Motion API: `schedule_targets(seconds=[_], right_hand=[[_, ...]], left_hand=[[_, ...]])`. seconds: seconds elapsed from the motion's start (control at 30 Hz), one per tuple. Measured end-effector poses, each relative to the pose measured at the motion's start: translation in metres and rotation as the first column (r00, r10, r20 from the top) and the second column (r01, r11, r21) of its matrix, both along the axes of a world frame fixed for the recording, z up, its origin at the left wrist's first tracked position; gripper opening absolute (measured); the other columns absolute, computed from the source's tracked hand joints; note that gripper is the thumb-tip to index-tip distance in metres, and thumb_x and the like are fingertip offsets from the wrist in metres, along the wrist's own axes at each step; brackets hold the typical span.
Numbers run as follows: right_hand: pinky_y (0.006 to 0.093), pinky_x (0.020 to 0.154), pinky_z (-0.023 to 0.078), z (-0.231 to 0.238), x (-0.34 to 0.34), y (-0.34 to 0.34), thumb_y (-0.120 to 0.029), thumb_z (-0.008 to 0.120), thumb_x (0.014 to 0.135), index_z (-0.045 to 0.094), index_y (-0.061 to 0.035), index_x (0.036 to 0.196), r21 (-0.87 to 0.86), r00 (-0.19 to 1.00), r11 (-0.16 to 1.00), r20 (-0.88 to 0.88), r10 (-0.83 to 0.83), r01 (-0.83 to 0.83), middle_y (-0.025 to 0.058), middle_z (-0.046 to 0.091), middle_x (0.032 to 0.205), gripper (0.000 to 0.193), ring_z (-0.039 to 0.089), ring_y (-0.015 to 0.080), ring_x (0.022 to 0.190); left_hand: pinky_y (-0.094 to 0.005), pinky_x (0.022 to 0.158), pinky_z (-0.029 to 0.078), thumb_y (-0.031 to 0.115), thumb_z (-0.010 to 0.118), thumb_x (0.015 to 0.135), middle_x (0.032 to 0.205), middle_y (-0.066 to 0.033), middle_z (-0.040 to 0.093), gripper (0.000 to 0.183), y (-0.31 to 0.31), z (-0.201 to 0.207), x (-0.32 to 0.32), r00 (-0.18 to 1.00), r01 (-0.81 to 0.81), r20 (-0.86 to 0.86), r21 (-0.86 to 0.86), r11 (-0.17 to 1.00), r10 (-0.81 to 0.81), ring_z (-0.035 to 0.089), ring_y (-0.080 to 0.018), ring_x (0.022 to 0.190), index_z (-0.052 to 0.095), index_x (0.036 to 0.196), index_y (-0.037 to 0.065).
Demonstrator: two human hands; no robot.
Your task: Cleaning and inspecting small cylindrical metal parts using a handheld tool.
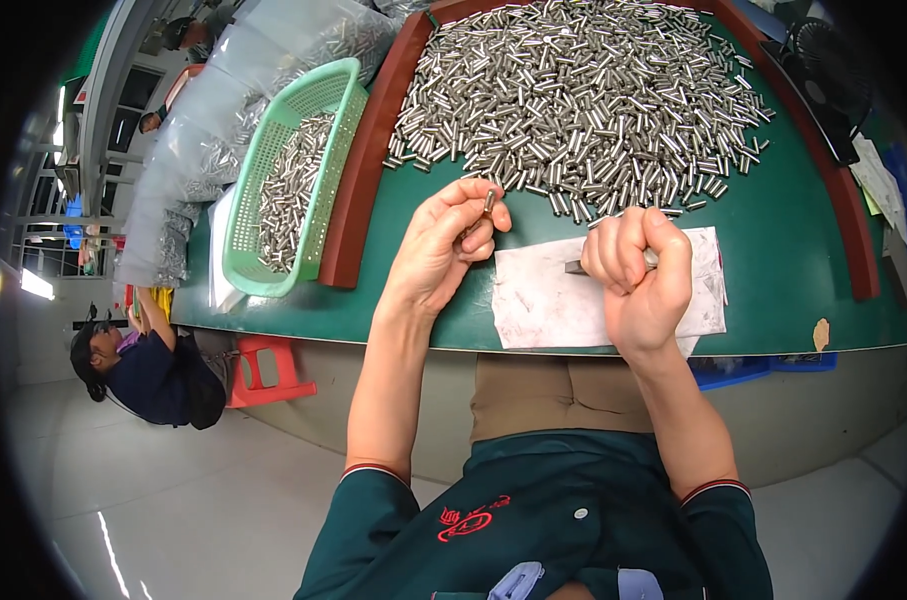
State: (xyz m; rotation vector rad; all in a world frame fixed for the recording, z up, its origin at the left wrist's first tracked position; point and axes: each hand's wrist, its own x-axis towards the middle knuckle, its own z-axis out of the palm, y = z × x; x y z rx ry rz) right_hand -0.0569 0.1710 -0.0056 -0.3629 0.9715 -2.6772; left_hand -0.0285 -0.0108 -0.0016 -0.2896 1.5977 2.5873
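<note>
Shirt [563, 475]; left fingers [461, 193] pinching pin [490, 201]; right fingers [625, 245] curled round tool [574, 267]

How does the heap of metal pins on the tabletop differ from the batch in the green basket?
Amount: the heap is much larger than the batch.
Place: the heap spreads over the green tabletop, while the batch lies inside the perforated basket.
Side: the heap is right of the left reddish rail, the batch left of it.
Shared: both are jumbled, short, silvery cylinders.

Wearing dark-green short-sleeved shirt [573, 545] and brown trousers [563, 392]; red-and-white trim [718, 484] is edging sleeves [723, 530], red embroidery [470, 522] is marking shirt front, pale round button [580, 513] is showing near embroidery.
</note>
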Motion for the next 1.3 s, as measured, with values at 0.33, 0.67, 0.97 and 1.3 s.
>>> schedule_targets(seconds=[0.33,0.67,0.97,1.3], right_hand=[[0.0251,0.042,0.020,-0.003,0.000,0.001,-0.015,0.031,0.083,0.029,-0.0077,0.051,0.003,1.000,1.000,0.013,-0.006,0.006,0.0000,0.028,0.045,0.033,0.022,0.0087,0.042],[0.0251,0.041,0.017,-0.001,-0.004,0.003,-0.017,0.030,0.083,0.027,-0.0095,0.050,-0.146,0.996,0.988,0.085,-0.035,0.047,-0.0014,0.025,0.044,0.034,0.020,0.0079,0.041],[0.0245,0.041,0.018,-0.005,-0.003,0.002,-0.018,0.031,0.084,0.028,-0.0090,0.050,-0.138,0.998,0.989,0.016,0.061,-0.059,-0.0005,0.026,0.044,0.035,0.019,0.0081,0.042],[0.0257,0.043,0.017,-0.001,-0.003,0.001,-0.024,0.028,0.085,0.027,-0.0118,0.049,-0.029,0.995,0.995,-0.001,0.095,-0.095,-0.0025,0.024,0.042,0.038,0.016,0.0088,0.041]], left_hand=[[-0.0236,0.050,0.039,0.007,0.055,0.082,0.062,-0.0049,0.054,0.009,0.033,0.012,0.019,0.969,-0.055,-0.176,-0.837,0.545,-0.172,0.048,-0.0091,0.054,0.051,0.082,-0.001],[-0.0344,0.047,0.040,0.007,0.062,0.074,0.056,-0.0123,0.054,0.013,0.045,0.011,0.028,0.970,-0.001,-0.042,-0.986,0.166,-0.239,0.053,-0.0284,0.050,0.050,0.078,0.001],[-0.0332,0.046,0.041,0.003,0.062,0.072,0.057,-0.0116,0.055,0.009,0.048,-0.006,0.030,0.937,-0.223,-0.279,-0.940,0.257,-0.208,0.054,-0.0265,0.050,0.053,0.070,0.001],[-0.0319,0.046,0.041,0.003,0.063,0.071,0.058,-0.0118,0.055,0.008,0.047,-0.008,0.029,0.937,-0.231,-0.290,-0.932,0.279,-0.193,0.055,-0.0254,0.050,0.055,0.070,0.001]])
